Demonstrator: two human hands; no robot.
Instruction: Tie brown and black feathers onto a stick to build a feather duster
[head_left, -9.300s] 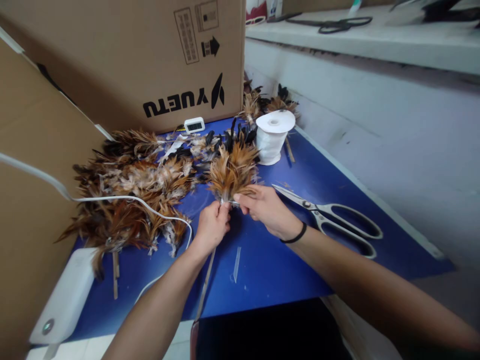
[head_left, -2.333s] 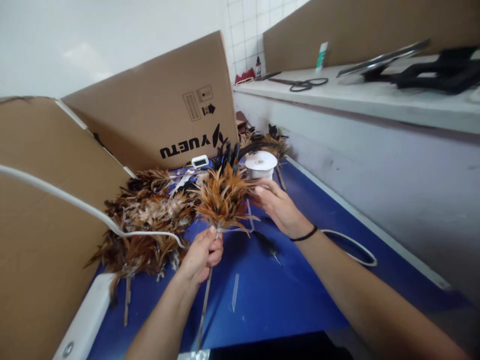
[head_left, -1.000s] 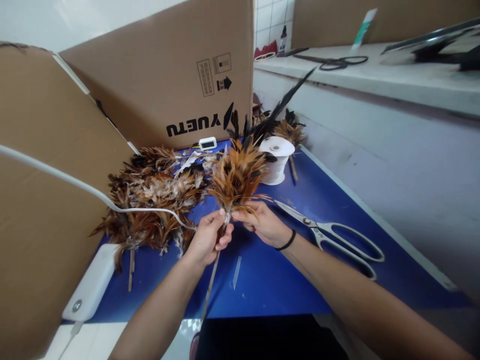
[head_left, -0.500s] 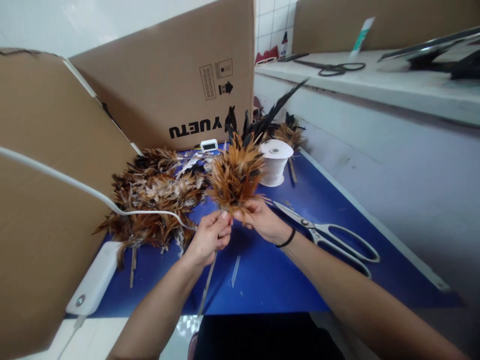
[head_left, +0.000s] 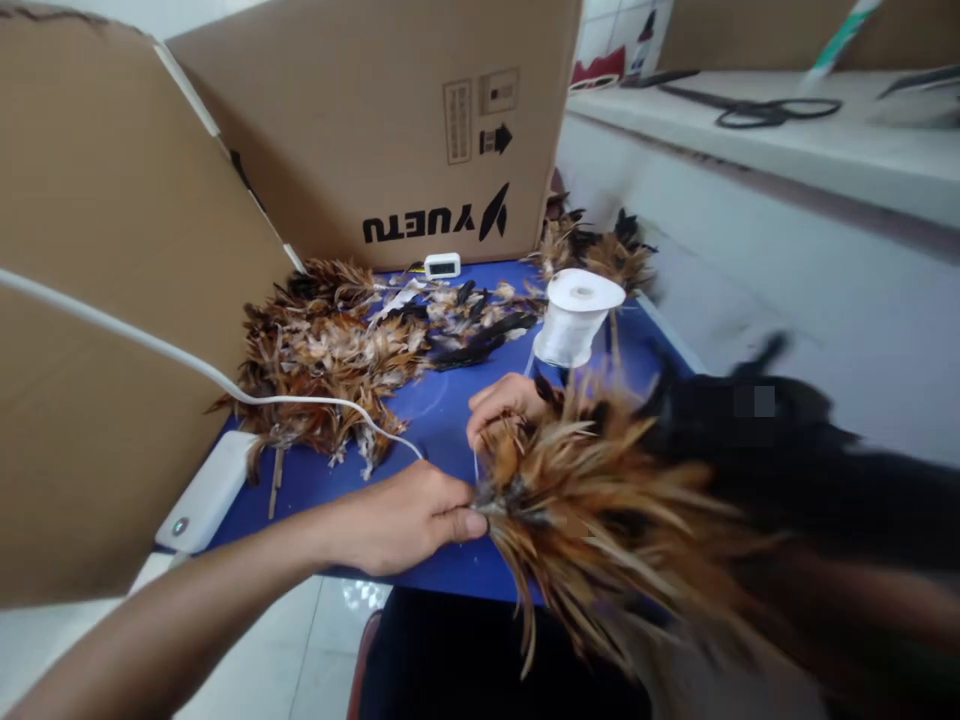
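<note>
My left hand (head_left: 409, 515) is closed around the base of a feather duster (head_left: 600, 510), thumb pressed at its bound end. The duster's brown feathers point right and its long black feathers (head_left: 787, 430) reach further right, blurred. My right hand (head_left: 506, 405) is just above the base, fingers curled, partly hidden behind the feathers. A thin pale strand (head_left: 475, 466) runs from its fingers down toward the base. Beyond it stands a white spool (head_left: 574, 330) of clear tape or strand, with a narrow strip leading down toward the right hand.
A heap of brown feathers (head_left: 330, 350) lies left, with loose black feathers (head_left: 480, 340) beside it. A white cable (head_left: 262, 400) crosses the blue table (head_left: 442, 410) near a white power bank-like box (head_left: 210, 495). Cardboard (head_left: 337, 130) walls the back; black scissors (head_left: 780, 112) rest on the ledge.
The duster has swung from upright to lying rightward, toward me. My right hand has left the feather base for a place nearer the spool, with a strand now showing. The large scissors are now hidden.
</note>
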